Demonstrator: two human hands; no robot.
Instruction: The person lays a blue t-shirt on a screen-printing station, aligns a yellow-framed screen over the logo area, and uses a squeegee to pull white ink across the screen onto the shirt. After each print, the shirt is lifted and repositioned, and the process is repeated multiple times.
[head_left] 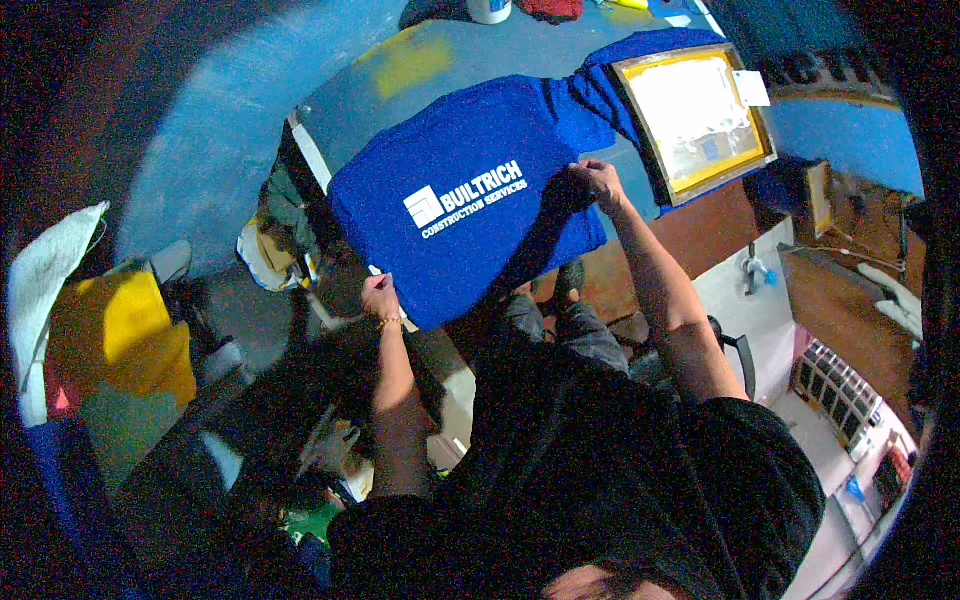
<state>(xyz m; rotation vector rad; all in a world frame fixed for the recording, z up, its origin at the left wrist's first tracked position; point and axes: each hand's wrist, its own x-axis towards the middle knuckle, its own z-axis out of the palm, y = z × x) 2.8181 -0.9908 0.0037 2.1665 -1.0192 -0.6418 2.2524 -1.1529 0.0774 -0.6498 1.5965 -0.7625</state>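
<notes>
A blue shirt (470,140) with white printed lettering and a square white emblem lies spread over the table, its near part hanging toward me. My left hand (380,297), a thin bracelet at its wrist, is closed on the shirt's near left edge, where a bit of white shows beside the fingers. Farther right, my right hand (597,184) pinches the fabric near the shirt's right side. Just beyond that hand, a framed printing screen (765,135), with white ink and yellow borders, rests on more blue fabric (640,43).
The blue-grey table (340,95) carries a yellow stain, a white container (489,10) and a red cloth (552,9) at its far edge. Yellow cloth (140,320) is heaped at left. A clutter of items stands below the table's left end. Right stands a crate-like rack (838,385).
</notes>
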